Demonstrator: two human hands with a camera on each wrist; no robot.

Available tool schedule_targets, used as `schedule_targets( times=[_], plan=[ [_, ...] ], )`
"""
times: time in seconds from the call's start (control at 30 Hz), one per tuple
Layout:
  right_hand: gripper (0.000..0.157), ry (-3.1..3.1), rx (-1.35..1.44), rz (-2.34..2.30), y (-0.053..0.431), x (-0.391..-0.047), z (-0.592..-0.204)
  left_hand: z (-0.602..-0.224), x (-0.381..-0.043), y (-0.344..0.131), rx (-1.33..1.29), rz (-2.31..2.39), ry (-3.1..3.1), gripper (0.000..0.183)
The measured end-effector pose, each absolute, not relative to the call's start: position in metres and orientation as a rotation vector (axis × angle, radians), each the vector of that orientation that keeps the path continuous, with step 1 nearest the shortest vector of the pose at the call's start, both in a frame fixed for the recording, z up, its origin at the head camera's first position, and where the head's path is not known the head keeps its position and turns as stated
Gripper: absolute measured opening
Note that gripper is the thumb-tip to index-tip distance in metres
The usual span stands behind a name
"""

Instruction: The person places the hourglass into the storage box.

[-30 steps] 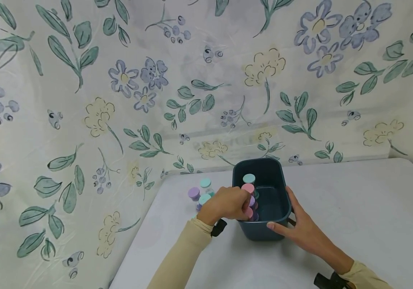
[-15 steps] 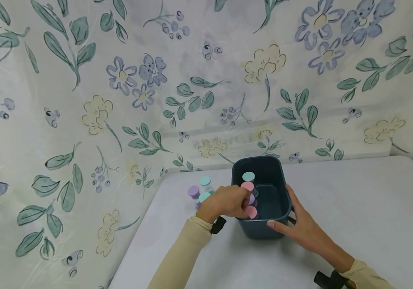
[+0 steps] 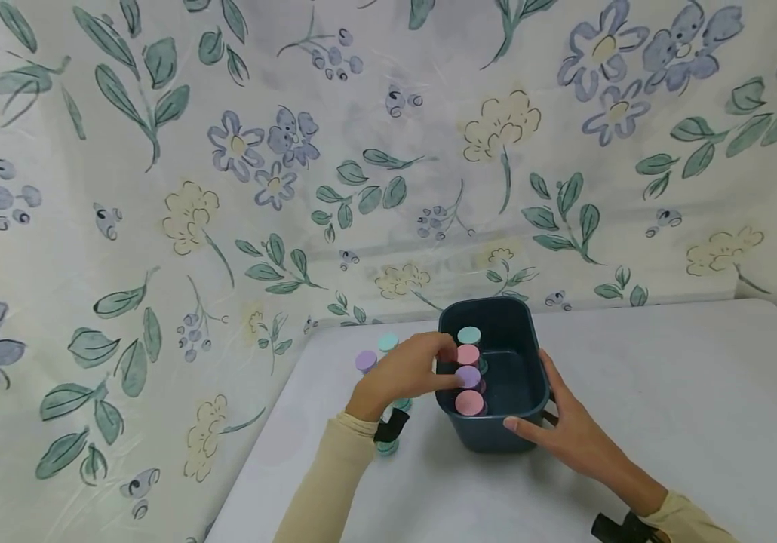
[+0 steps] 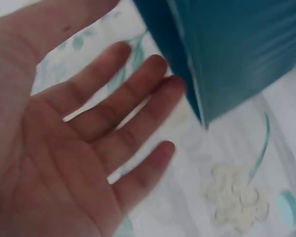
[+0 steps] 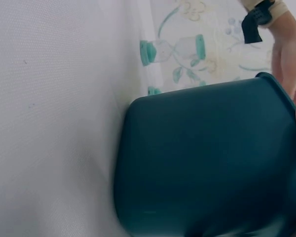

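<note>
1. Nearest: tan sleeves, a black wrist unit on each.
2. Right hand: spread around near right corner of the dark blue bin, thumb at near rim, forefinger straight along right wall, other fingers mostly hidden. Probably bracing so the bin doesn't slide.
3. Left hand: fingers parted, nothing visible in them per left wrist view. At left rim, thumb by the purple cap; can't tell if touching.
4. Bin upright on white tabletop, long side pointing away, presumably so both sides are reachable.
5. Inside, single file along left wall, near to far: near pink cap, that purple one, far pink cap, teal cap. Wall likely keeps the row straight.
6. Left of bin: purple-topped piece, teal-topped piece, partly behind left hand. Right wrist view shows a teal-ended hourglass there. Likely parked for short reach.
7. Back: floral cloth.
</note>
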State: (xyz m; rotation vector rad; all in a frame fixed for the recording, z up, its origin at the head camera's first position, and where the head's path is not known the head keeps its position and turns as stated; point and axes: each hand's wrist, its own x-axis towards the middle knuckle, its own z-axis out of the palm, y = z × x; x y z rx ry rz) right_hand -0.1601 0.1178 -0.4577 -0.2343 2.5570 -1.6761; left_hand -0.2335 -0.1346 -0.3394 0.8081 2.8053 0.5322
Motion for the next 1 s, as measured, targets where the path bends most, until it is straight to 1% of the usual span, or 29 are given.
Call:
schedule_targets(
  times=[0.13,0.2,0.47,0.7,1.0],
  plan=[
    [0.12,2.566,-0.215,-1.664,0.118,-0.16,-0.457,-0.33,-0.235,-0.163,0.826,0.768,2.892,0.032],
    [0.121,2.575,-0.203,-1.66,0.119,-0.16,-0.457,-0.327,-0.235,-0.177,0.822,0.844,2.945,0.033],
    [0.121,2.572,-0.2,-1.678,0.119,-0.16,-0.458,-0.327,-0.233,-0.223,0.746,1.149,3.031,0.047],
    [0.121,2.574,-0.208,-1.676,0.118,-0.161,-0.458,-0.351,-0.242,-0.252,0.56,1.308,2.991,0.063],
    [0.121,2.568,-0.208,-1.654,0.117,-0.161,-0.457,-0.401,-0.265,-0.288,0.267,1.555,2.857,0.078]
  ],
)
